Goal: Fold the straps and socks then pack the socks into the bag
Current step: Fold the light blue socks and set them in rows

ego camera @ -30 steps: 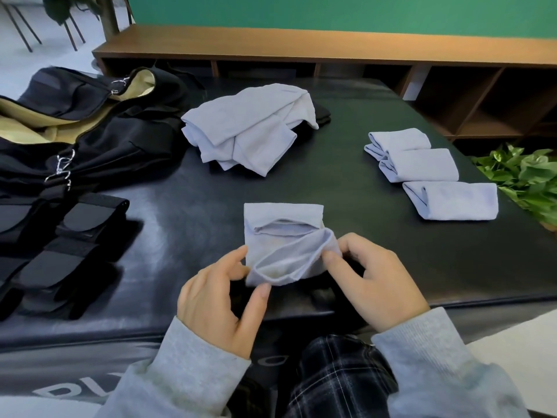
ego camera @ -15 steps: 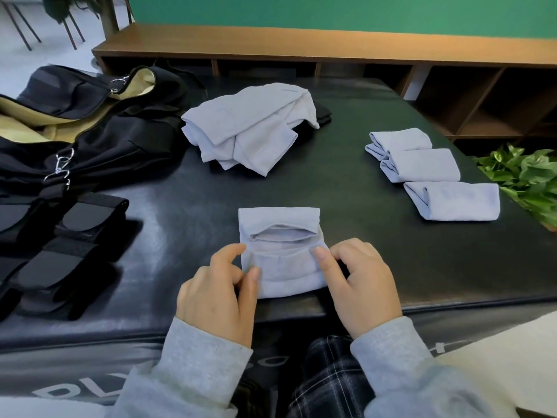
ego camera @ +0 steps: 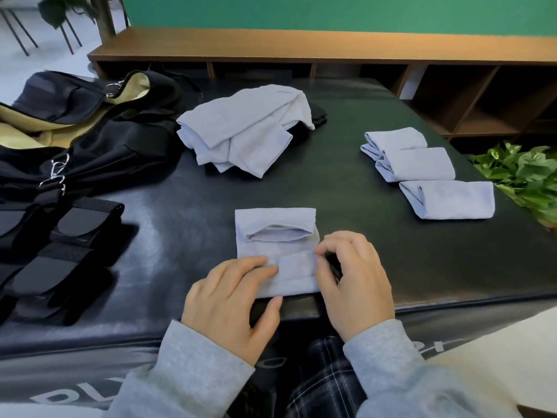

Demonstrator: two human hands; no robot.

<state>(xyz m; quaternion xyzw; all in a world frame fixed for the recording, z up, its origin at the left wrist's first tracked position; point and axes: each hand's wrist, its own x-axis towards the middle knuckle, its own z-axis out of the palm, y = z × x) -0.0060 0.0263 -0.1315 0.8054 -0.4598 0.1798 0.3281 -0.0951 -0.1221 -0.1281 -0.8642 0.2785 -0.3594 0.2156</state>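
- Fingers (ego camera: 259, 263) of the left hand (ego camera: 232, 309) lie fairly straight, close together, pressing flat on the near left part of the half-folded sock (ego camera: 275, 236), thumb at its near edge.
- Right hand (ego camera: 355, 282) is curled, fingertips pinching the sock's right edge.
- Beyond the fingers sits a loose heap of unfolded socks (ego camera: 247, 131); off to the right of them, three folded socks (ego camera: 422, 167) in a row, touching.
- Far left of the fingers: open black bag (ego camera: 90, 128), with folded straps (ego camera: 54, 257) nearer, all on the dark table (ego camera: 391, 242).
- Green plant (ego camera: 524, 176) past the folded ones.
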